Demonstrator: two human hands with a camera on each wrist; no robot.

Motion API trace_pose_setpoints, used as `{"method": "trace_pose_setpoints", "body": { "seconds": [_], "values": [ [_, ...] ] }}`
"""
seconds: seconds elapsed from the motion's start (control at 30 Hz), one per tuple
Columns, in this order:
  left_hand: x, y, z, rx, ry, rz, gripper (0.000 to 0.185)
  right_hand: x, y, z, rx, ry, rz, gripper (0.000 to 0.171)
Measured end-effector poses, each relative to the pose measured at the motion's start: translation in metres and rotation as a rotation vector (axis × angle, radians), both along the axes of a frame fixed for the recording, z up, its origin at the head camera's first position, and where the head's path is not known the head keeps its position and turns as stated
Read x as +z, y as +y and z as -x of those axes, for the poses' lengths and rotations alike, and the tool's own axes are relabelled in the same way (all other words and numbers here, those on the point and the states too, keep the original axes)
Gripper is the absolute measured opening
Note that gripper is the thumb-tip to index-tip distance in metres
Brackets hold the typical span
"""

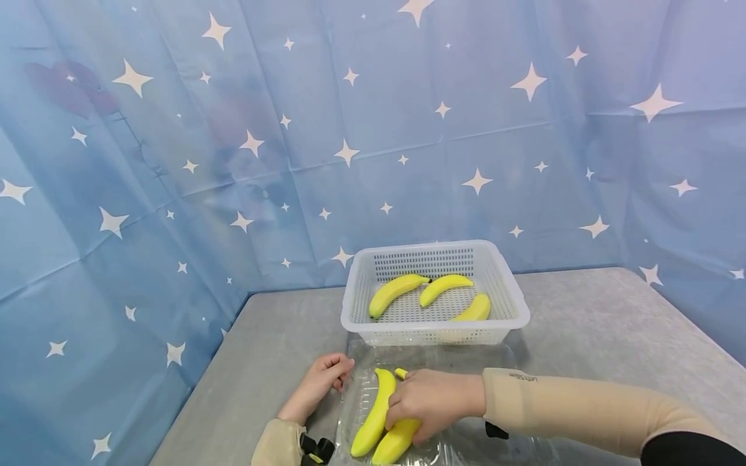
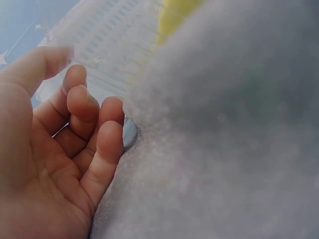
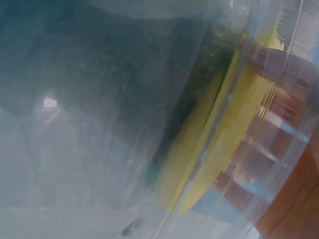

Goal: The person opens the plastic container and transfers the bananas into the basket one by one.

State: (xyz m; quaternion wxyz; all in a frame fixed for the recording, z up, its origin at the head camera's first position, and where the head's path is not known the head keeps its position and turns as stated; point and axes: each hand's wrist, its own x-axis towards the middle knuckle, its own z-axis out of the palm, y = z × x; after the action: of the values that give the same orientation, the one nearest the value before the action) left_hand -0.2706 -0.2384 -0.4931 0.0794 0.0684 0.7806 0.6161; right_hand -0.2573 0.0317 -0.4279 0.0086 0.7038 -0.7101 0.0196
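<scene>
My right hand [image 1: 428, 398] grips a yellow banana [image 1: 397, 443] inside a clear plastic container [image 1: 348, 414]. The fingers reach over the banana's middle, leaving both ends showing. Just to its left lies another banana [image 1: 373, 414], lengthwise in the same container. Through the clear wall, the right wrist view shows the gripped banana blurred [image 3: 214, 144]. Beside the container's far left corner, my left hand [image 1: 323, 378] rests with loosely curled fingers and nothing in its grasp. Its thumb stands apart from the bent fingers [image 2: 82, 107] in the left wrist view.
Behind the container stands a white perforated basket [image 1: 434, 327] with three bananas, one of them [image 1: 396, 294] at its left side. Both sit on a grey table [image 1: 594, 336]. A blue curtain [image 1: 408, 194] with white stars hangs along the table's back and left edges.
</scene>
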Motion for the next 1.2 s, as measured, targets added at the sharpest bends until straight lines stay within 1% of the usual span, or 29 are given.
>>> {"method": "trace_pose_setpoints", "body": {
  "seconds": [0.2, 0.5, 0.67, 0.83, 1.0, 1.2],
  "values": [
    [0.0029, 0.0012, 0.0015, -0.004, 0.022, 0.005, 0.035, 0.0017, -0.0019, 0.0015, -0.024, -0.02, -0.055, 0.044],
    [0.0011, 0.0009, 0.0045, -0.011, 0.027, 0.004, 0.034, 0.0021, -0.0014, 0.001, -0.035, 0.012, -0.06, 0.043],
    [0.0004, 0.0013, 0.0027, -0.008, 0.041, 0.01, 0.036, 0.003, -0.0011, 0.0006, -0.034, 0.017, -0.071, 0.042],
    [0.0005, 0.0023, 0.0005, 0.001, 0.025, 0.002, 0.034, 0.0041, -0.0013, 0.0008, -0.031, -0.001, -0.095, 0.042],
    [0.0002, 0.0015, 0.0005, 0.001, 0.025, 0.009, 0.029, 0.0039, -0.0012, 0.0017, -0.013, 0.013, -0.076, 0.042],
    [-0.0017, 0.0, 0.0016, -0.005, 0.026, 0.005, 0.029, 0.0055, -0.0015, 0.0011, -0.007, 0.04, -0.051, 0.043]
  ]
}}
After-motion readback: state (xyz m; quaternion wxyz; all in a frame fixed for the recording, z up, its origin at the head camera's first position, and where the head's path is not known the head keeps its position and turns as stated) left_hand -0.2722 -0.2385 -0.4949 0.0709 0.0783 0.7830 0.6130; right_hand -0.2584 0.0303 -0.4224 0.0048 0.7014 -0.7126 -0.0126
